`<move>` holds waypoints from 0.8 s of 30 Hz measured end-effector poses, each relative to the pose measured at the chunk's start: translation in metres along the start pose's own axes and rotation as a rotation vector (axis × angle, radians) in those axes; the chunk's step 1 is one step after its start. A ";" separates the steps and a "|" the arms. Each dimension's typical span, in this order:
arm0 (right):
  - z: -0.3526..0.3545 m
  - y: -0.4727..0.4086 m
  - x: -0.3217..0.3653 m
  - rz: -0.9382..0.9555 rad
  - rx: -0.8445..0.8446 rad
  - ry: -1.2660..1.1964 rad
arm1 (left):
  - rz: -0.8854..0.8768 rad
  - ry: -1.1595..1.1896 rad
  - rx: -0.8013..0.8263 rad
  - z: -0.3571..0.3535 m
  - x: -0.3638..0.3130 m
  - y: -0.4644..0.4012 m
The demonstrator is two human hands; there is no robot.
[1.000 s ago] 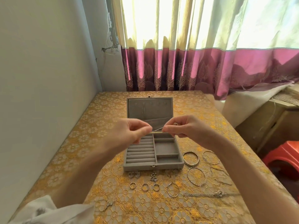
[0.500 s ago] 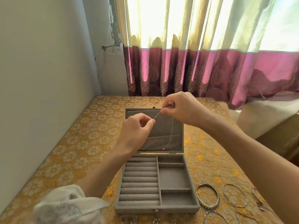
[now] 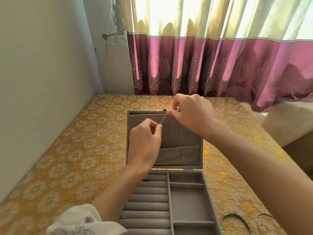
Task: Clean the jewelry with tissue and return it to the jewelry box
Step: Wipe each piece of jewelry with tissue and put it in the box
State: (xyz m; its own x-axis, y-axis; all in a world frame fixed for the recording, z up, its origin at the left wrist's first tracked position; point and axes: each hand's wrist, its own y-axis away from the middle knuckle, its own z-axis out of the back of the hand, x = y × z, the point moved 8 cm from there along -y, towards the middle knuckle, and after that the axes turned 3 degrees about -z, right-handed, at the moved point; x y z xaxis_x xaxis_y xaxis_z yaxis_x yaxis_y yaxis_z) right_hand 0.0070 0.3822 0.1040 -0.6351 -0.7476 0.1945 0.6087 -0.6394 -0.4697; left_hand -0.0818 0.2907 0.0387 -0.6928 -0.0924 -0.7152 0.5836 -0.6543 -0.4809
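A grey jewelry box (image 3: 186,197) is laid open on the table (image 3: 81,150), lid (image 3: 177,136) tipped back toward the curtain (image 3: 220,61). Over the lid, a thin necklace chain (image 3: 163,119) is pinched taut between both hands: left hand (image 3: 145,143) grip clamped on the lower end, right hand (image 3: 191,112) grip clamped on the upper end near the lid's top edge. A loose strand is seen hanging down across the lid lining. Two bangles (image 3: 235,223) are cut off at the frame bottom, right of the box. Compared with half a second ago, the box is seen closer and the right hand sits nearer the lid's clasp.
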 end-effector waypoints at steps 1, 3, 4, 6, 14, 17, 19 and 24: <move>-0.005 0.001 -0.002 -0.015 -0.001 0.008 | -0.013 -0.022 -0.002 -0.001 0.001 0.000; -0.011 0.002 -0.004 -0.038 -0.014 0.015 | -0.042 -0.053 -0.004 -0.003 0.000 0.001; -0.013 0.002 -0.004 -0.049 -0.022 0.015 | -0.061 -0.067 -0.004 -0.005 -0.001 0.002; -0.016 0.003 -0.006 -0.070 -0.029 0.018 | -0.095 -0.092 -0.001 -0.008 -0.002 0.005; -0.030 0.016 -0.012 -0.117 -0.016 0.008 | -0.096 -0.138 0.038 -0.015 0.002 0.009; -0.036 0.025 -0.016 -0.135 0.016 -0.015 | -0.084 -0.119 0.060 -0.016 0.004 0.014; -0.042 0.032 -0.019 -0.153 0.056 -0.044 | -0.077 -0.119 0.088 -0.017 0.007 0.017; -0.049 0.048 -0.030 -0.189 0.192 -0.028 | -0.107 -0.144 0.161 -0.018 0.005 0.022</move>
State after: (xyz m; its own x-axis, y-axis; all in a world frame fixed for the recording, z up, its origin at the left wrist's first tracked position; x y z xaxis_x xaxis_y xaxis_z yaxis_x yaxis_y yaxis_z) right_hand 0.0324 0.3828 0.0338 -0.7342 -0.6146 0.2885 0.5614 -0.7886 -0.2510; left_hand -0.0650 0.2897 0.0154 -0.8071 -0.1142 -0.5793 0.4363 -0.7764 -0.4548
